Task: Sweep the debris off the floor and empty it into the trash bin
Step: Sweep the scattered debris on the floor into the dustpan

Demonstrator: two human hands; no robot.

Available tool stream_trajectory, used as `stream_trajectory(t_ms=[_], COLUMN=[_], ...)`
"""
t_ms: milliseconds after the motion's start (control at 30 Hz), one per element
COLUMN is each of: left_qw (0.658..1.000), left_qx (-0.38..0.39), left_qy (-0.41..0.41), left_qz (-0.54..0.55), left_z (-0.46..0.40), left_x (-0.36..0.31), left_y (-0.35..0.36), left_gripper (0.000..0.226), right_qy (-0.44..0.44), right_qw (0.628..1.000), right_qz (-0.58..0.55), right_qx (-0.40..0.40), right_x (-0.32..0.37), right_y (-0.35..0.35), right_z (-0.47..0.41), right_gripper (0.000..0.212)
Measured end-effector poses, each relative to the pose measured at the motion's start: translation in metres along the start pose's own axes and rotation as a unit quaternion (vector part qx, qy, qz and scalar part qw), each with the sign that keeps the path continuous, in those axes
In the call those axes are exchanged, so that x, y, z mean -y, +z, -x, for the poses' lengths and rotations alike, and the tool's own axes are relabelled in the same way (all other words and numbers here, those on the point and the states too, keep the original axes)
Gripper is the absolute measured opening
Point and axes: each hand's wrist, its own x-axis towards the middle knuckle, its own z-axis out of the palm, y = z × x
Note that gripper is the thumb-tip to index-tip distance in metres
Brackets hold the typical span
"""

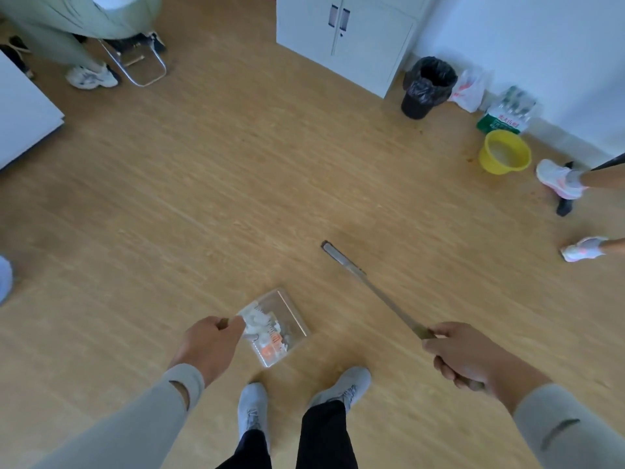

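Observation:
My left hand (210,343) grips the handle of a clear dustpan (291,316), held just in front of my feet. White scraps and orange bits of debris (267,336) lie inside the pan. My right hand (463,353) grips the long handle of a broom (375,292), whose narrow dark head (333,252) points away over the wooden floor. The trash bin (427,88), black with a black liner, stands far ahead to the right beside a white cabinet.
White cabinet (345,38) at the back. A yellow bucket (504,151), a plastic bag (468,89) and a green pack (507,113) sit along the right wall. Other people's feet (559,179) are at right, another person and a folding chair (142,62) at top left.

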Motion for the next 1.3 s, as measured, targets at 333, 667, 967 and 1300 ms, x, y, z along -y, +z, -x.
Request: stream_trajectory(t_ms=[333, 667, 967, 1300], left_qw=[0.984, 0.983, 0.984, 0.989], left_qx=[-0.080, -0.119, -0.107, -0.100], left_qy=[-0.099, -0.100, -0.108, -0.086], left_qz=[0.127, 0.096, 0.087, 0.073], left_z=[-0.031, -0.042, -0.040, -0.038], left_x=[-0.018, -0.037, -0.049, -0.043], left_y=[-0.007, -0.003, -0.004, -0.006], left_gripper=[0.039, 0.050, 0.049, 0.048], right_qy=[-0.058, -0.140, -0.128, 0.034], right_qw=[0.985, 0.951, 0.936, 0.997], right_qz=[0.128, 0.277, 0.276, -0.012], right_qx=[-0.095, -0.015, 0.177, 0.063], right_x=[0.136, 0.131, 0.021, 0.021], right_y=[-0.015, 0.057, 0.014, -0.068], right_z=[-0.160, -0.198, -0.075, -0.020], right_gripper=[0.018, 0.041, 0.053, 0.042])
